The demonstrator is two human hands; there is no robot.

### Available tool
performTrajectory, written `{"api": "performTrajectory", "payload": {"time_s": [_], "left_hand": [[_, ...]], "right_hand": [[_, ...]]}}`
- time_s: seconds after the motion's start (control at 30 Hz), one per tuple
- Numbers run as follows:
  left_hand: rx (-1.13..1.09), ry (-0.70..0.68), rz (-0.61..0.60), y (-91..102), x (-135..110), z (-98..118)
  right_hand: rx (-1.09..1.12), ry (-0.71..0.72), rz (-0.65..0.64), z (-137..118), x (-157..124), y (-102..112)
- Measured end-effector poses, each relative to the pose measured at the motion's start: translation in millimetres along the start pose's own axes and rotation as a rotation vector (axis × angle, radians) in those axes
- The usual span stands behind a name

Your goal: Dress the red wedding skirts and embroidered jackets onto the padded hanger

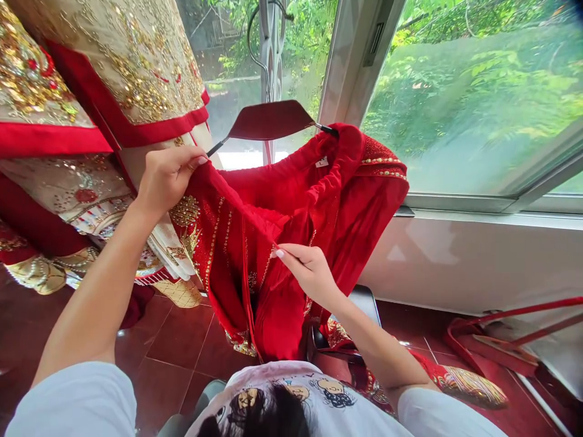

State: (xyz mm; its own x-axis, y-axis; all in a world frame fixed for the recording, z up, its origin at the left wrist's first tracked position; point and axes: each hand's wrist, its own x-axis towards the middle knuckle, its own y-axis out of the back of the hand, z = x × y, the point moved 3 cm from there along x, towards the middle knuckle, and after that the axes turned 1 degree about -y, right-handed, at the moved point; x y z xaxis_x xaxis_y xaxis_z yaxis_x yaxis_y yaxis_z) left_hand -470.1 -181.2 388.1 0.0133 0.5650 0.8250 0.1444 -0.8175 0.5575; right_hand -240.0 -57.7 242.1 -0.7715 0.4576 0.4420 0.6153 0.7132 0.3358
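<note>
A red garment (291, 230) with gold beadwork hangs on a dark red hanger (268, 119) in front of the window. My left hand (166, 177) is closed, pinching the garment's upper left edge near the hanger's arm. Lower down, my right hand (307, 271) pinches a fold of the same red cloth at its middle. The garment hangs between both hands, its lower end near the floor.
Cream and red embroidered gowns (91, 91) hang at the left. A large window (478, 91) with a white sill (478, 218) fills the right. Red fabric and a red frame (496, 340) lie on the red tiled floor (177, 340).
</note>
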Motion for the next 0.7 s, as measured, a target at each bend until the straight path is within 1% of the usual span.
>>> {"api": "performTrajectory", "payload": {"time_s": [0.13,0.23,0.33,0.43,0.53,0.57,0.6,0.7], "left_hand": [[-0.045,0.014,0.007,-3.0,0,4],[-0.065,-0.026,-0.010,-8.0,-1,10],[-0.075,-0.062,-0.015,-12.3,-2,16],[-0.069,-0.058,-0.028,-12.0,-3,18],[-0.040,-0.035,-0.035,-5.9,-4,18],[-0.042,-0.018,-0.032,-3.3,-4,17],[-0.051,0.001,-0.029,-0.9,-3,16],[-0.112,0.117,-0.024,2.7,3,14]], "right_hand": [[0.085,-0.057,0.014,15,-23,8],[0.121,-0.121,0.026,24,-39,16],[0.128,-0.157,0.054,31,-51,18],[0.108,-0.126,0.043,35,-55,15],[-0.004,-0.049,0.014,28,-50,17],[-0.061,-0.020,0.043,22,-45,21],[-0.125,0.009,0.107,16,-40,27],[-0.336,0.070,0.441,-8,-14,46]]}}
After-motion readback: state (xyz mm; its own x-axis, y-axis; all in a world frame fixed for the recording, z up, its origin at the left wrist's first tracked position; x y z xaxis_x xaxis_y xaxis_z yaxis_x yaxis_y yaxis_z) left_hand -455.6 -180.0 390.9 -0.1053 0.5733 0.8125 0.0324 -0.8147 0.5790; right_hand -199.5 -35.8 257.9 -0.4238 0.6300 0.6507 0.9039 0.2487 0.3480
